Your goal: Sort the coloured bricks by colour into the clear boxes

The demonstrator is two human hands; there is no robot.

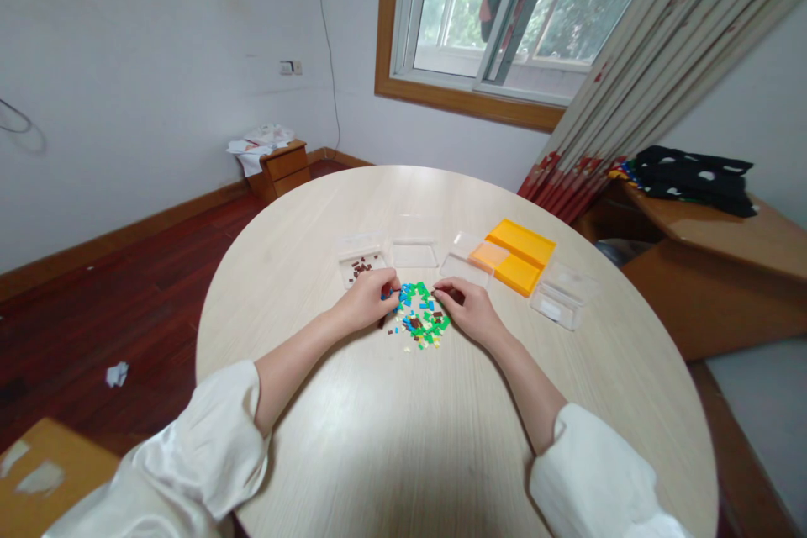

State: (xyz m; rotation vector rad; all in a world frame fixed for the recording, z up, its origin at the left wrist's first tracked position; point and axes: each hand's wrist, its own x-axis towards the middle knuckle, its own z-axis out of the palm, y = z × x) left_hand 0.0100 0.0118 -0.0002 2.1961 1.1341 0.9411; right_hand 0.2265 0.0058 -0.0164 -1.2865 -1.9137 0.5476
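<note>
A loose pile of small building bricks (421,321) in green, blue, brown and pale yellow lies on the table between my hands. At the pile's left edge is my left hand (369,300), its fingers curled in a pinch; what they hold, if anything, is too small to make out. My right hand (472,311) is at the upper right of the pile, thumb and fingertips closed on what looks like a small brown brick (434,292). Just beyond my left hand, a clear plastic box (344,271) holds several brown bricks (359,266).
Clear boxes (414,254) stand behind the pile, another clear box (463,271) partly over an open yellow case (520,256). A further clear box (557,307) lies to the right. Everything rests on a round wooden table (403,454). A wooden cabinet (693,269) stands at the right.
</note>
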